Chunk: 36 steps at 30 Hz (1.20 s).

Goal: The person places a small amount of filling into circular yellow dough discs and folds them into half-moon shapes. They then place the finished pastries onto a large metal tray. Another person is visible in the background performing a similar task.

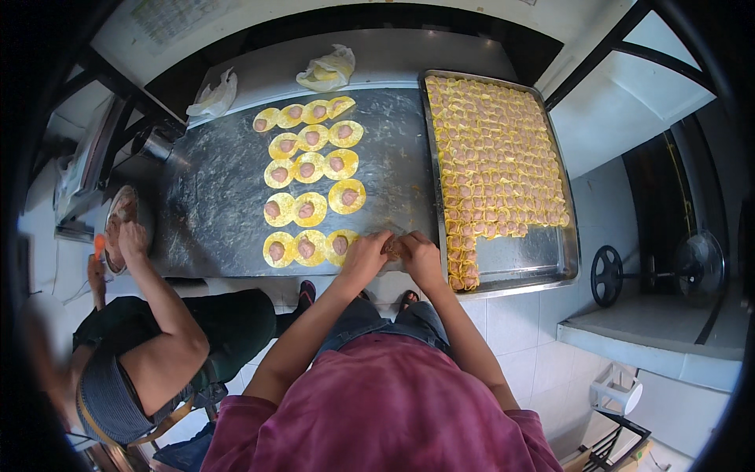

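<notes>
My left hand (368, 256) and my right hand (420, 259) meet at the near edge of the dark table. Their fingers are bent and closed around a small brownish-pink thing (392, 248), too covered to make out. Just left of my left hand lies a yellow round wrapper (347, 234) topped with a ball of pinkish filling, partly behind the hand. More such wrappers (311, 259) form several short rows going back from there. Right of my right hand stands a large metal tray (519, 263), mostly filled with tight rows of yellow-wrapped dumplings (499, 149).
On the left a co-worker's hand (132, 238) reaches into a bowl (116, 256) of pinkish filling; their other hand is by an orange-coloured thing (100, 246). Plastic bags (326, 69) lie at the table's back. A metal pot (153, 145) stands at its left edge.
</notes>
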Motion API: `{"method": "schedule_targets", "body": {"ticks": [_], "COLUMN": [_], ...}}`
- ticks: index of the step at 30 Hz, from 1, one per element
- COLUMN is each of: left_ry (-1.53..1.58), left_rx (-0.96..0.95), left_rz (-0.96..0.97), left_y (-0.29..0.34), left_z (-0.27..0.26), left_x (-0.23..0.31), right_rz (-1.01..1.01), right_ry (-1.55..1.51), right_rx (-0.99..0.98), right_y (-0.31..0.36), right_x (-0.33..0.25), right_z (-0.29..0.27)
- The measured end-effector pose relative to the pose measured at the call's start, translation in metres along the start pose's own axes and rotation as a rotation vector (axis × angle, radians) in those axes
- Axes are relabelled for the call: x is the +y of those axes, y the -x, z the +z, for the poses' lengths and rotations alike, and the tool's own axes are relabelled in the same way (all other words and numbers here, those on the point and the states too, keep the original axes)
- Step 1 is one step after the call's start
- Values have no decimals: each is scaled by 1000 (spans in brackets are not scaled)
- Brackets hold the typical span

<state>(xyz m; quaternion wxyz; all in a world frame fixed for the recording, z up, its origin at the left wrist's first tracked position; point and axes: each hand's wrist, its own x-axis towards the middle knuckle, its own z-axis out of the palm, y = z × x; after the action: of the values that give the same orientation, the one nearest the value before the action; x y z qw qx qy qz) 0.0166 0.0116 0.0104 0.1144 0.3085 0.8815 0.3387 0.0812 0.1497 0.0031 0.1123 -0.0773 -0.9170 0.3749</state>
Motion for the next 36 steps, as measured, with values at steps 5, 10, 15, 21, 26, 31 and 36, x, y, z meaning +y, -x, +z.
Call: {"method": "schedule_targets", "body": {"ticks": [5,10,15,21,26,31,36], "left_ry": [-22,57,143,183,185,141,99], "left_rx": [-80,-106,-55,-34,-90,-16,-180], "left_rz": [17,97,56,69,72,164,77], "left_y": [-2,-6,-9,-8,-11,-12,-19], "left_z": [-1,-7,1,-3,-5,-6,-13], "left_x": [-1,-8,-10,-6,-6,-9,-9], "right_rz": [16,15,-49,-11,-2,54,21], "right_ry": [0,29,-25,62,-29,54,6], "right_rx": [11,6,-5,87,33,73,45], "right_y": [5,1,-2,3,2,6,4], "right_x": [0,4,4,-3,2,-1,-3], "right_z": [2,1,2,0,2,3,9]}}
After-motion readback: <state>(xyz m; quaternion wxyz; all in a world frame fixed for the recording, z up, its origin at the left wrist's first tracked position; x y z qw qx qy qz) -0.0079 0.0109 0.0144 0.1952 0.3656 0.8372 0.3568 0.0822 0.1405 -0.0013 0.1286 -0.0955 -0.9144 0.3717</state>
